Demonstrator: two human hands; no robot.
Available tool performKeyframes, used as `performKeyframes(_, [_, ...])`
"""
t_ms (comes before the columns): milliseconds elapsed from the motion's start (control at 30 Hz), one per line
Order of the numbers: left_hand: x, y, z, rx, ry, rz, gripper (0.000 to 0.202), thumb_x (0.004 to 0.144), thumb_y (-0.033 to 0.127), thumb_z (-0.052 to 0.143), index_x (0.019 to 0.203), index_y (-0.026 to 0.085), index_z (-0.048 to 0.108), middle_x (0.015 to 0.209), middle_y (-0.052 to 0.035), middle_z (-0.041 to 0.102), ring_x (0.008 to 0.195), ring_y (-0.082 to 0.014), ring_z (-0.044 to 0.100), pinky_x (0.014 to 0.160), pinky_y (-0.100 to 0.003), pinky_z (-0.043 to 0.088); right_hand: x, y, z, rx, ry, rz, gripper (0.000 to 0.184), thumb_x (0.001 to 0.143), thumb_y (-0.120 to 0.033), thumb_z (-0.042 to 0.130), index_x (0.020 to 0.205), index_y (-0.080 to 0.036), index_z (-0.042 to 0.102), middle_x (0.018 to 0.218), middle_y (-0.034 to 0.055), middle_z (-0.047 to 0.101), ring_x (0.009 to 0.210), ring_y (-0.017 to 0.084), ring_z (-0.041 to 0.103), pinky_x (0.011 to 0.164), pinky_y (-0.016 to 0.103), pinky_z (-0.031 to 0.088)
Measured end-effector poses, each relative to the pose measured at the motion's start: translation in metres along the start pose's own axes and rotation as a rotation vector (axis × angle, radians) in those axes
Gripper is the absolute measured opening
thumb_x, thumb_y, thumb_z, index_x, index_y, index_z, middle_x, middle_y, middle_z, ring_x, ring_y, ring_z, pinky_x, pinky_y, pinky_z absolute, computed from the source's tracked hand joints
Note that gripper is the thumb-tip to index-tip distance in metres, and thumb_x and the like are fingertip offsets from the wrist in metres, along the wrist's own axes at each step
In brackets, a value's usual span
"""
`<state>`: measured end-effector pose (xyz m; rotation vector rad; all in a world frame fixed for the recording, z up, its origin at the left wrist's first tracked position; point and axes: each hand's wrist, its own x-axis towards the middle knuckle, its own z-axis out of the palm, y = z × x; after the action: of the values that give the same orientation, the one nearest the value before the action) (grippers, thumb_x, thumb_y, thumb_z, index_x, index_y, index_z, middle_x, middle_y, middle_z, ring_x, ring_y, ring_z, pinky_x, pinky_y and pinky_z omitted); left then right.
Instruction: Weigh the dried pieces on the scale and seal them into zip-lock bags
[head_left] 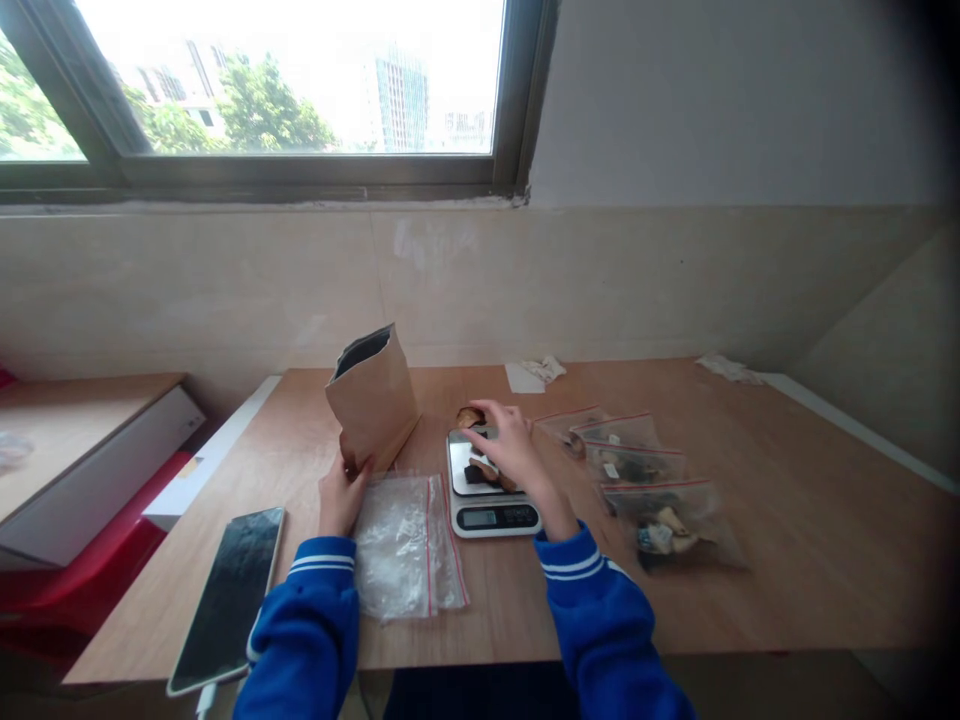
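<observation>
L hand (pixel 341 495) is seen at the near-left base of the brown paper bag (pixel 373 400). Its fingers are curled on the bag's lower edge, so the bag is gripped & held upright on the table (pixel 787 560), top open, dark lining visible.

R hand (pixel 510 450) is stretched over the scale (pixel 491 515), which is placed just right of the bag, approx. mid-table. A brown piece (pixel 470 416) is pinched by the fingertips (pixel 484 408) at the far edge of the scale's plate; whether the piece is resting on the plate or lifted off can't be told. A few dark pieces (pixel 477 472) are seen on the plate, partly covered by the R hand. The display digits are too small to be read.

An empty zip bag (pixel 405 545), clear w/ red strip, is laid flat between the two blue sleeves, touching the scale's left side. Filled zip bags (pixel 652 495) are lined up in a row to the right of the scale, overlapping, w/ mixed contents inside.

A phone (pixel 229 595) is laid screen-up near the table's front-left corner, a cable plugged in at its near end. Crumpled paper (pixel 544 368) is seen at the back of the table, by the wall.
</observation>
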<state>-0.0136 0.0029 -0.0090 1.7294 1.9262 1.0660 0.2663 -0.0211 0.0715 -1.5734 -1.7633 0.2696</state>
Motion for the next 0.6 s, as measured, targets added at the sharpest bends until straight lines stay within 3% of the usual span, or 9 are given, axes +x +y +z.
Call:
performKeyframes(100, [0.001,-0.002,0.000,0.017,0.002,-0.004,0.056,0.078,0.056,0.051,0.116,0.016,0.059,0.098,-0.0101,0.071,0.091,-0.0287,0.065,0.076,-0.035,0.048,0.001,0.017,-0.007,0.060,-0.080,0.005,0.036,0.081,-0.033,0.061,0.116,-0.027,0.059,0.116,0.0041,0.064,0.110,0.023,0.051,0.092,0.038,0.035])
performKeyframes(233, [0.002,-0.004,0.001,0.012,0.006,0.002,0.058,0.078,0.055,0.051,0.120,0.016,0.058,0.103,-0.0111,0.070,0.094,-0.0291,0.065,0.078,-0.034,0.048,0.006,0.016,0.009,0.010,-0.280,-0.055,0.033,0.080,-0.028,0.062,0.113,-0.029,0.062,0.114,0.0029,0.066,0.116,0.025,0.047,0.098,0.042,0.030])
performKeyframes(400, [0.002,-0.004,0.001,0.009,0.003,0.001,0.059,0.079,0.054,0.051,0.123,0.016,0.056,0.105,-0.0119,0.069,0.095,-0.0291,0.065,0.079,-0.035,0.048,0.010,0.015,0.024,-0.132,-0.385,-0.054,0.029,0.082,-0.026,0.059,0.111,-0.027,0.065,0.116,0.0051,0.066,0.125,0.030,0.041,0.104,0.052,0.021])
performKeyframes(500, [0.002,-0.002,0.000,0.026,-0.002,0.007,0.058,0.079,0.054,0.050,0.123,0.016,0.056,0.105,-0.0115,0.069,0.095,-0.0293,0.065,0.079,-0.035,0.048,0.010,0.020,0.009,-0.102,-0.373,-0.071,0.033,0.085,-0.025,0.056,0.117,-0.027,0.063,0.130,0.0050,0.059,0.131,0.029,0.037,0.108,0.052,0.020])
performKeyframes(600, [0.002,-0.001,0.000,0.033,-0.005,0.026,0.057,0.080,0.053,0.051,0.123,0.016,0.055,0.105,-0.0115,0.069,0.095,-0.0298,0.064,0.078,-0.035,0.048,0.012,0.009,-0.024,0.074,-0.204,-0.164,0.041,0.090,-0.025,0.048,0.130,-0.022,0.053,0.141,0.0069,0.048,0.132,0.022,0.039,0.110,0.042,0.028])
